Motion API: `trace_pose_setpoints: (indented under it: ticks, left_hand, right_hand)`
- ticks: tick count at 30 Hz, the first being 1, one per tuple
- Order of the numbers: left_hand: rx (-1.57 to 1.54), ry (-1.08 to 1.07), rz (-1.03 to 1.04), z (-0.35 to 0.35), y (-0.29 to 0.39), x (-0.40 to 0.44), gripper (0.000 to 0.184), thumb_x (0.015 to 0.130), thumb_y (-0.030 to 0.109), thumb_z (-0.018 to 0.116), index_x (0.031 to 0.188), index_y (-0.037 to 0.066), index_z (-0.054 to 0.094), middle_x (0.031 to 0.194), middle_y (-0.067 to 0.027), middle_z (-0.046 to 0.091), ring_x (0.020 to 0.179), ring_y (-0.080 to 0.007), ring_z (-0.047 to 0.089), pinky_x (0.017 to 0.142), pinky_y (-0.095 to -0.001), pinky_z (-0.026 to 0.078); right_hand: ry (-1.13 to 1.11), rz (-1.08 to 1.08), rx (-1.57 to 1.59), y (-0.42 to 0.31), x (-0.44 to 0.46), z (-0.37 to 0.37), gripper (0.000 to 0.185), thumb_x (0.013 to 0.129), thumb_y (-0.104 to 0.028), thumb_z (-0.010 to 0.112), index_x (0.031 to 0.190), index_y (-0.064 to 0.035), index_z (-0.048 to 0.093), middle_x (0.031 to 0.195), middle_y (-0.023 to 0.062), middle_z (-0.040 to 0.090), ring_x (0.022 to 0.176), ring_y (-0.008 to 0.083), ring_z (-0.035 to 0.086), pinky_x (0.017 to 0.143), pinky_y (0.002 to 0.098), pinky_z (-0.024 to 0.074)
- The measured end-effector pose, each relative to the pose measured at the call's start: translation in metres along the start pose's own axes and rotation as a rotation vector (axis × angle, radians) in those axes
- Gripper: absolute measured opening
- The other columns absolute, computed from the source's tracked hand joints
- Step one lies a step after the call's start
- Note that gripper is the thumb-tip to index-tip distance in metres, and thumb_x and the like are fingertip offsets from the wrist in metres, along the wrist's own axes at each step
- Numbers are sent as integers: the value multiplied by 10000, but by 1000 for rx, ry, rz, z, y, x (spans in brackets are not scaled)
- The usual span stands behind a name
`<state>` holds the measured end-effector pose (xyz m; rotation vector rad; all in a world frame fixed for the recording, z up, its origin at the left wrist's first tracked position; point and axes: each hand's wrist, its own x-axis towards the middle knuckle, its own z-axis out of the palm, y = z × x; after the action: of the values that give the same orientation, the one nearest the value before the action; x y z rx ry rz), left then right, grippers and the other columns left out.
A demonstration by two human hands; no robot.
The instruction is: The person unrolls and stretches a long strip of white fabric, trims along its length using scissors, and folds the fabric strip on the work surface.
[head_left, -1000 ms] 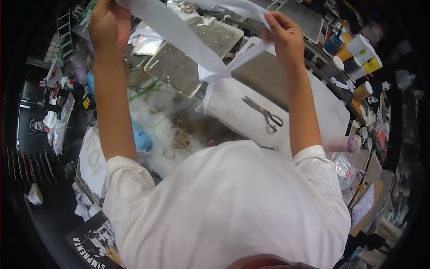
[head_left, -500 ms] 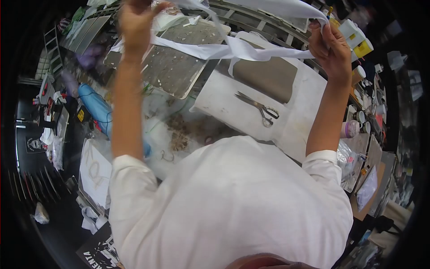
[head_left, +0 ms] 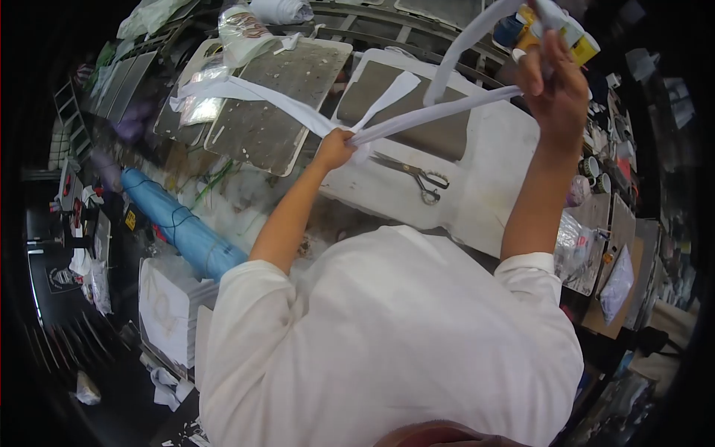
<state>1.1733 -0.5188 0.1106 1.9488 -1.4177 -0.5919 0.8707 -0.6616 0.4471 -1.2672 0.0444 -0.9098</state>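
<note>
A long white fabric strip (head_left: 439, 113) runs between my two hands. My left hand (head_left: 335, 149) is closed on it near the middle, where several lengths meet beside the scissors. From there one length trails left over a grey board, and a short end points up and right. Raised at the upper right, my right hand (head_left: 553, 86) is closed around the strip, its fingers partly blurred; a loop hangs to its left. The metal scissors (head_left: 417, 177) lie on the white-covered board (head_left: 488, 201), just right of and below my left hand.
Grey boards (head_left: 279, 104) stand beyond my left hand. A blue wrapped roll (head_left: 182, 227) lies at the left, near a stack of white sheets (head_left: 165, 313). Paint containers (head_left: 585, 49) are behind my right hand. Cups (head_left: 592, 167) and a clear plastic bag (head_left: 572, 242) are at the right.
My left hand has come down and toward the middle, where it now grips the strip. My right hand has risen slightly with its part. The view has shifted, showing more of the blue roll.
</note>
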Motion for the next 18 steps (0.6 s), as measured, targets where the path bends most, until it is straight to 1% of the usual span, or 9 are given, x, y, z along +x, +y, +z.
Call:
trace_pose_setpoints:
  ticks: [2,5,7,11,13,14,15,16,18]
  left_hand:
    - [-50,47,-32,14,-23,-5,333,694,165,749,1005,53,704,961,-217,607,882,-391,625,827,-412,497]
    - [155,200,-122,30,-31,-5,363,709,150,746,1047,45,664,960,-193,608,841,-363,628,808,-389,505]
    - [-722,232,-632,39,-17,-3,369,744,109,722,1091,41,619,923,-140,617,794,-274,624,771,-358,515]
    - [-695,285,-541,59,-35,15,326,780,72,689,1087,18,593,915,-106,628,787,-193,614,716,-315,515]
    - [-514,455,-529,44,-71,28,273,802,51,664,1063,3,600,928,-105,647,794,-168,626,674,-291,502]
    - [-646,491,-533,22,-82,27,261,805,52,667,1053,-1,605,941,-99,649,807,-161,624,666,-286,495]
    - [-777,530,-533,-8,-88,27,250,807,53,671,1042,-6,609,955,-94,652,820,-153,623,658,-280,489]
    - [-844,567,-520,-37,-90,27,246,811,60,668,1044,-2,615,944,-83,652,817,-145,620,654,-281,487]
    - [-789,634,-470,-96,-82,31,229,819,74,662,1032,2,626,920,-65,651,812,-135,616,649,-277,479]
  right_hand:
    - [16,-75,-6,-18,-8,-10,230,1029,-233,395,1011,-82,567,583,38,452,487,65,334,491,207,285]
    - [-30,-174,167,-50,-14,-20,262,1028,-194,361,1003,-14,549,587,40,413,484,71,300,477,222,264]
    - [-38,-180,157,-53,-17,-28,255,1022,-179,374,1063,21,527,608,54,434,484,68,300,480,216,266]
    - [17,-135,-77,-49,-15,-26,225,990,-130,455,1123,48,492,742,121,577,478,50,329,478,180,278]
    - [103,-205,-109,-60,-17,-43,212,984,-117,460,1119,42,498,763,127,588,481,51,338,479,182,280]
    - [184,-283,-135,-67,-19,-57,199,978,-104,465,1116,35,503,783,132,599,485,52,346,480,184,281]
    - [287,-311,-234,-74,-21,-75,401,998,-104,414,1381,14,394,814,96,574,509,35,325,498,167,271]
    - [379,-295,-269,-78,-20,-84,394,997,-107,415,1370,20,412,848,102,593,511,41,327,501,170,271]
    - [281,-195,-263,-73,-19,-105,408,998,-120,421,1379,25,401,839,97,601,519,44,338,507,169,273]
